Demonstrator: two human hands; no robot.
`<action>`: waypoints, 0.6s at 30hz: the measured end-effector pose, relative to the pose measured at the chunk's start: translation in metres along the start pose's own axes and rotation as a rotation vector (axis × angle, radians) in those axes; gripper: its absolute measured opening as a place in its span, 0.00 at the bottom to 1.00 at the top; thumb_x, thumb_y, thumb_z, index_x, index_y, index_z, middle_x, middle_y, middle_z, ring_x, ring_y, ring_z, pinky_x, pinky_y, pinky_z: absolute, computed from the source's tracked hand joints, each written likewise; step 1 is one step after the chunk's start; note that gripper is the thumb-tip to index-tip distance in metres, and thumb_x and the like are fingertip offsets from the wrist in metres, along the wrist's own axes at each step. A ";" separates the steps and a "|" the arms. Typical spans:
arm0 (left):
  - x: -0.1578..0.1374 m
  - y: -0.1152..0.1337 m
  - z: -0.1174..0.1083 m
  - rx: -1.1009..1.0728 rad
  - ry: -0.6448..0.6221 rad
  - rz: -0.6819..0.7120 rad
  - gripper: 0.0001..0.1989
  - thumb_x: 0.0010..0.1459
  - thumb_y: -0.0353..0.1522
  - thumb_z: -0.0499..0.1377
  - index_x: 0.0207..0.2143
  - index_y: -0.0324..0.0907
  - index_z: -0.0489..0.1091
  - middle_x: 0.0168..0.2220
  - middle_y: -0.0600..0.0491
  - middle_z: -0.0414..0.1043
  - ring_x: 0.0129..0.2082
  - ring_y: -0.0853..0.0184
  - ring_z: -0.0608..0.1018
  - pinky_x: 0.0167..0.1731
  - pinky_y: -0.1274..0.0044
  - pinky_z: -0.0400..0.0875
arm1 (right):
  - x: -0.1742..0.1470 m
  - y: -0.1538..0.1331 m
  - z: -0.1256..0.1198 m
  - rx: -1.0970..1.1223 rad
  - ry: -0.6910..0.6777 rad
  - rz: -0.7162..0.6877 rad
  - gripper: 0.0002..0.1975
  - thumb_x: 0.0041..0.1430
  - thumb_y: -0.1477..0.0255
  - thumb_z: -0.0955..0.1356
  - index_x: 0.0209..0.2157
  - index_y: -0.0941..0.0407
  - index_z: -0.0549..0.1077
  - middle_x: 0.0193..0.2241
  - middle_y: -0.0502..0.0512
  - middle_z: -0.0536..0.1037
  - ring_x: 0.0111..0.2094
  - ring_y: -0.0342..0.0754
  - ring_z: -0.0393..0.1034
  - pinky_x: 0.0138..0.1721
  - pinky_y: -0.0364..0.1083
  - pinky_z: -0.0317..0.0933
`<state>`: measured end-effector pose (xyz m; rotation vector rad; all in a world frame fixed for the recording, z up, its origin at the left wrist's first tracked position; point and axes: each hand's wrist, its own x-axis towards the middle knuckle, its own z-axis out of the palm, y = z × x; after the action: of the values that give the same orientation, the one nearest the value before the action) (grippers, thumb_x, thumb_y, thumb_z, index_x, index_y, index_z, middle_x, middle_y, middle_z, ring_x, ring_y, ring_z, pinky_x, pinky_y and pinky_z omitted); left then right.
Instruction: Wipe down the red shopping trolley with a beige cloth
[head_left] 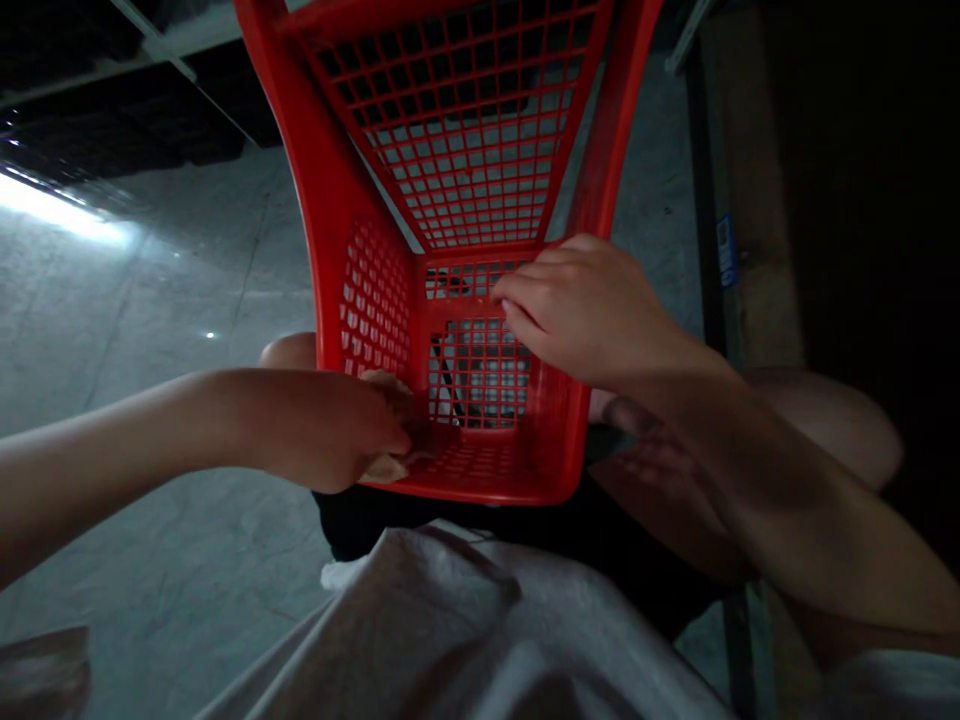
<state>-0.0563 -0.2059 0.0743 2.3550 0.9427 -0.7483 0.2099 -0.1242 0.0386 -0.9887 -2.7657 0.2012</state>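
Observation:
A red plastic shopping basket [450, 308] with grid walls stands tilted between my knees, its inside facing me. My left hand [330, 425] reaches over the near left edge, fingers closed around a crumpled tan cloth [386, 467] against the inner wall. Part of the cloth is hidden by the fingers. My right hand [577, 305] lies over the right side wall, its fingers bent inward and gripping that side. A hinged-looking red grid panel [469, 172] slants across the far end of the basket.
Grey concrete floor [187, 230] spreads to the left, with a bright light reflection on it. Dark stacked goods [135, 120] stand on a rack at the upper left. A wooden beam [765, 250] with a blue label [726, 250] runs along the right.

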 end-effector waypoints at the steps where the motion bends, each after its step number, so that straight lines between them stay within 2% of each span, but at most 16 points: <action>1: -0.001 -0.001 -0.004 -0.054 -0.085 0.056 0.11 0.59 0.30 0.59 0.35 0.54 0.81 0.34 0.58 0.82 0.32 0.68 0.79 0.37 0.76 0.68 | 0.000 0.000 0.000 -0.001 -0.004 0.002 0.18 0.70 0.71 0.59 0.45 0.56 0.81 0.40 0.58 0.85 0.43 0.55 0.77 0.47 0.55 0.58; 3: 0.006 -0.004 -0.005 -0.075 -0.167 0.071 0.16 0.60 0.26 0.56 0.40 0.52 0.81 0.40 0.56 0.83 0.37 0.65 0.81 0.43 0.74 0.69 | 0.000 0.000 -0.001 -0.004 -0.009 0.005 0.18 0.70 0.71 0.59 0.44 0.56 0.81 0.40 0.58 0.85 0.43 0.55 0.77 0.47 0.55 0.58; 5: 0.019 -0.007 0.005 0.058 -0.076 -0.057 0.16 0.61 0.27 0.57 0.44 0.51 0.81 0.48 0.52 0.82 0.49 0.59 0.80 0.53 0.68 0.68 | 0.000 0.000 -0.001 -0.005 -0.008 0.006 0.18 0.70 0.71 0.59 0.44 0.56 0.81 0.40 0.58 0.85 0.42 0.55 0.77 0.46 0.55 0.58; 7: 0.032 -0.006 0.020 0.197 0.030 -0.152 0.14 0.62 0.29 0.59 0.46 0.51 0.81 0.56 0.49 0.78 0.60 0.51 0.74 0.61 0.59 0.63 | 0.000 -0.001 0.000 -0.004 -0.003 0.012 0.18 0.71 0.71 0.59 0.44 0.56 0.81 0.40 0.58 0.85 0.42 0.55 0.77 0.46 0.55 0.59; 10: 0.047 -0.003 0.037 0.285 0.099 -0.187 0.16 0.61 0.27 0.60 0.47 0.53 0.80 0.62 0.50 0.74 0.67 0.45 0.68 0.64 0.52 0.59 | 0.000 -0.001 0.000 0.000 -0.003 0.026 0.18 0.71 0.70 0.59 0.44 0.56 0.81 0.41 0.58 0.85 0.42 0.54 0.77 0.46 0.54 0.59; 12: 0.053 0.000 0.044 0.261 0.042 -0.222 0.18 0.62 0.25 0.59 0.49 0.53 0.80 0.61 0.48 0.75 0.64 0.45 0.72 0.60 0.52 0.64 | 0.000 -0.001 0.000 0.009 -0.002 0.024 0.17 0.71 0.70 0.60 0.44 0.56 0.81 0.40 0.57 0.85 0.42 0.53 0.77 0.47 0.54 0.59; 15: 0.056 0.001 0.051 0.174 -0.119 -0.279 0.21 0.63 0.24 0.56 0.54 0.47 0.78 0.54 0.43 0.80 0.50 0.51 0.81 0.48 0.61 0.73 | 0.000 0.000 0.000 0.023 -0.007 0.020 0.18 0.71 0.70 0.60 0.45 0.55 0.81 0.40 0.57 0.85 0.42 0.54 0.77 0.48 0.54 0.58; 16: 0.055 0.001 0.053 0.145 -0.146 -0.235 0.21 0.63 0.23 0.55 0.55 0.46 0.78 0.51 0.44 0.81 0.47 0.55 0.83 0.44 0.65 0.74 | 0.001 0.000 0.000 0.025 -0.012 0.023 0.18 0.71 0.70 0.60 0.45 0.55 0.81 0.40 0.57 0.85 0.43 0.54 0.77 0.48 0.55 0.58; 18: 0.049 -0.001 0.059 0.127 -0.090 -0.126 0.22 0.63 0.23 0.55 0.53 0.50 0.78 0.46 0.51 0.84 0.42 0.62 0.83 0.39 0.73 0.73 | 0.001 0.000 -0.001 0.025 -0.022 0.028 0.18 0.71 0.70 0.60 0.44 0.56 0.81 0.40 0.58 0.85 0.42 0.54 0.76 0.47 0.55 0.58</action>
<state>-0.0446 -0.2189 -0.0007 2.3638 1.0397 -0.9824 0.2091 -0.1230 0.0394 -1.0257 -2.7634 0.2516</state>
